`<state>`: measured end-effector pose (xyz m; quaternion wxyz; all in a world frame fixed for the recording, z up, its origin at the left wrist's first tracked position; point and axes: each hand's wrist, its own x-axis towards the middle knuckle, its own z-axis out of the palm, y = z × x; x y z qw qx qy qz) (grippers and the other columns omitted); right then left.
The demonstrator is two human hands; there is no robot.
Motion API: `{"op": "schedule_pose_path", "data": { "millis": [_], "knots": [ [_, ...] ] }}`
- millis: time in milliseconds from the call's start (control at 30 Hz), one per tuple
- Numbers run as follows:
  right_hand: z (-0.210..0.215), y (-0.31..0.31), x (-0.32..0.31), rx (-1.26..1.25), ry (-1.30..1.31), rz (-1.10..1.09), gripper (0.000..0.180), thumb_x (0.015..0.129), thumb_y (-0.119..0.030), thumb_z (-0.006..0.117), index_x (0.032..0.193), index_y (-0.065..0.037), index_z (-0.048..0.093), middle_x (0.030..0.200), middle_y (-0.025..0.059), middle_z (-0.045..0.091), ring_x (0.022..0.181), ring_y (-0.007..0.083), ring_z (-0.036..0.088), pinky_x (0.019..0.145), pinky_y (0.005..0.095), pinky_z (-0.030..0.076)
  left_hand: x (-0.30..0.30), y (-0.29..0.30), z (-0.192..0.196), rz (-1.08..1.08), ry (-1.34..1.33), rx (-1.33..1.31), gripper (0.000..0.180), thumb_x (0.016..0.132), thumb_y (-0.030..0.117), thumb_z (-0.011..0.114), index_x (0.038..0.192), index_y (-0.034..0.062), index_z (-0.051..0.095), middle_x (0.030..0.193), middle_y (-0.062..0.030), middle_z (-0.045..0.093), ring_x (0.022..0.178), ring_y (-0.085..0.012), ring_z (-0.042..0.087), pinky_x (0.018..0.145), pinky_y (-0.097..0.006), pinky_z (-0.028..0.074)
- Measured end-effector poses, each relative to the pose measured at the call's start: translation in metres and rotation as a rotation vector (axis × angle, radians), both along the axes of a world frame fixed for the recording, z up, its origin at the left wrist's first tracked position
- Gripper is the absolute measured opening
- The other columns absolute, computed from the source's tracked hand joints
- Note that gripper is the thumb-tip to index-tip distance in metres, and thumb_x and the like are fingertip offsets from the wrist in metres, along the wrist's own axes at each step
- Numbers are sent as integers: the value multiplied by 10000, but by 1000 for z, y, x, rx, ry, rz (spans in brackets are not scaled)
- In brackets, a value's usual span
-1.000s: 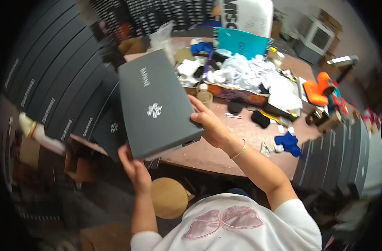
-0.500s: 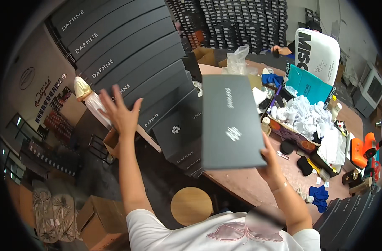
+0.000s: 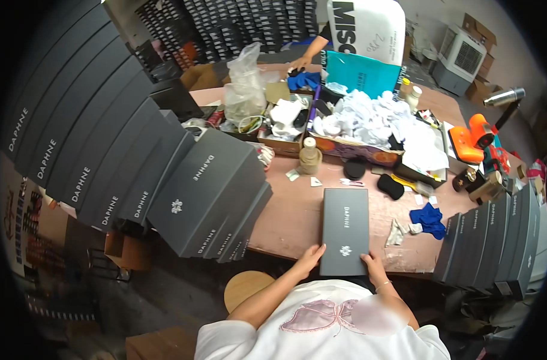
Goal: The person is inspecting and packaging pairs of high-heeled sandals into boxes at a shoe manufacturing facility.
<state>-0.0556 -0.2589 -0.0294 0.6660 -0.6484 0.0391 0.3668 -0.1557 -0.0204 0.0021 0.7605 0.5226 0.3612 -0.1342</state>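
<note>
A dark grey shoe box (image 3: 345, 225) with its lid on is held level at the front edge of the pinkish table (image 3: 285, 207). My left hand (image 3: 310, 260) grips the box's near left side, fingers partly hidden beneath it. On the near right side my right hand (image 3: 374, 268) has its thumb against the edge and is closed on the same box. Beyond the box lie a black round lid-like piece (image 3: 354, 168) and a black oval sponge-like pad (image 3: 390, 186). To its right is a crumpled blue cloth (image 3: 428, 220) beside small white scraps.
Tall stacks of grey shoe boxes (image 3: 210, 186) stand at left, with another stack (image 3: 489, 234) at right. A carton of crumpled white paper (image 3: 363, 120) sits mid-table near an orange tape dispenser (image 3: 467, 141). Across the table is another person's arm (image 3: 312, 51). A round stool (image 3: 248, 288) is below.
The shoe box has come down from raised in my right hand to the table's front edge. My left hand has moved from the stack, fingers spread, onto the box. The view has turned right.
</note>
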Motion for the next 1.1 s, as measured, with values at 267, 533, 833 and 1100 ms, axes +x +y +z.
{"op": "schedule_pose_path", "data": {
  "millis": [267,533,833,1100],
  "knots": [
    [6,-56,78,-56,280,77,358,833,-308,689,1021,-17,596,970,53,611,850,132,570,727,292,473,34,-41,25,200,32,-331,438,839,431,672,1089,78,599,1069,-57,617,981,-176,561,902,-416,405],
    [101,1,52,336,167,-10,302,875,-250,658,1081,-38,597,1019,64,642,878,143,618,766,292,508,41,-11,47,110,-312,421,823,819,287,733,1449,42,265,1443,-169,344,1338,-296,328,1091,-389,279],
    [81,23,68,-706,-1148,258,528,741,-162,686,1214,-28,495,1156,191,565,1131,373,493,998,507,335,45,57,57,-264,-502,1284,480,818,171,658,1230,-32,521,1244,-232,522,1193,-393,462,1029,-449,351],
    [16,50,121,-1133,-1119,538,234,781,-198,613,954,-45,648,989,140,666,1092,328,543,1003,615,251,70,-74,-4,-1208,-777,1269,316,733,208,681,992,32,643,1143,-122,569,1218,-271,438,1055,-526,286]
  ]
}}
